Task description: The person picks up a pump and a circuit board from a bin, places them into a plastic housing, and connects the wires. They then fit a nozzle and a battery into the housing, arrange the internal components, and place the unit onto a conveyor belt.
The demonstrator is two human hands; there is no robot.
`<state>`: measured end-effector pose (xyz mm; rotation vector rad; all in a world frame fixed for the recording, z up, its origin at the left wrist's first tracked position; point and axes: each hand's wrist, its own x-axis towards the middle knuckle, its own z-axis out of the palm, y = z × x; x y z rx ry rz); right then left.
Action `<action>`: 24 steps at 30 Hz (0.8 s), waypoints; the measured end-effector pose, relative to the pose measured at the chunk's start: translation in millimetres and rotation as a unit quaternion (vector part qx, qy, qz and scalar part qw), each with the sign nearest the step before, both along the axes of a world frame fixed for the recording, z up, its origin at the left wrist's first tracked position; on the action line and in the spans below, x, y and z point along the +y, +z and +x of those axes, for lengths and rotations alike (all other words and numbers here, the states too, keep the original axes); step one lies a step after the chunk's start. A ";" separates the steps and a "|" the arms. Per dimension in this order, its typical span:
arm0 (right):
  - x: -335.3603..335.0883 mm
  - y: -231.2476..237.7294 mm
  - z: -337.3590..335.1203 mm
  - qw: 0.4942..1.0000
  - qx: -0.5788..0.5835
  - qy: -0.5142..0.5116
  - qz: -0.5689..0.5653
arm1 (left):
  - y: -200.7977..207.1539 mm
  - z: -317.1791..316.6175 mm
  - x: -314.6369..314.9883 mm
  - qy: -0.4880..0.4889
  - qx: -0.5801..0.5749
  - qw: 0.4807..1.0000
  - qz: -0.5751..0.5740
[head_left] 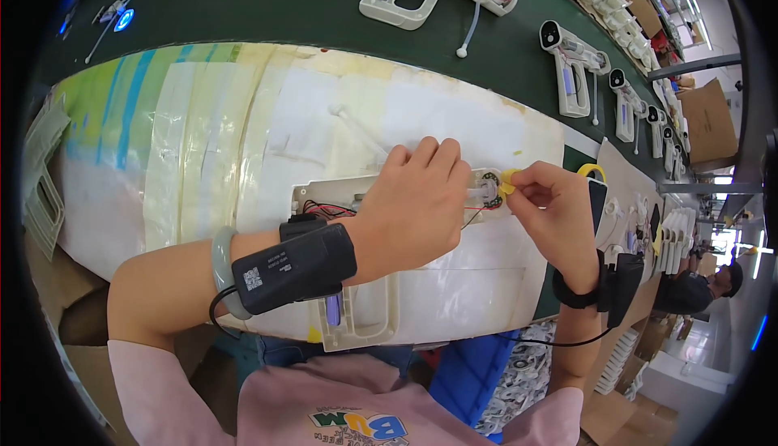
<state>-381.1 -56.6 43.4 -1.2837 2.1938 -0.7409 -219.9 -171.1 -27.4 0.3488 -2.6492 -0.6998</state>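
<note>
Right hand (557,213) pinching a small yellow piece (508,180) at the right end of an open white casing (302,192).

Right thumb and forefinger nearly closed, yellow bit between the tips, just beside the round board (489,190). Left hand (417,207) lies across the middle of the casing, fingers bent; its fingertips are hidden, so cannot tell what they grip. Red and black wires (327,209) bunched in the casing left of that hand; handle (362,334) toward the body, below the left wrist. All on the white work surface (466,296); yellow ring (594,172) off to the right, green belt (267,0) beyond. My judgement: keep the left hand's weight on the shell, work the yellow piece lightly, spare the board and thin wires any tug.
</note>
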 end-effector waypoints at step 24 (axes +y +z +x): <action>-23.7 25.0 49.7 0.997 0.014 -0.018 -0.078 | 71.5 73.2 -128.3 -0.083 -0.286 0.952 0.073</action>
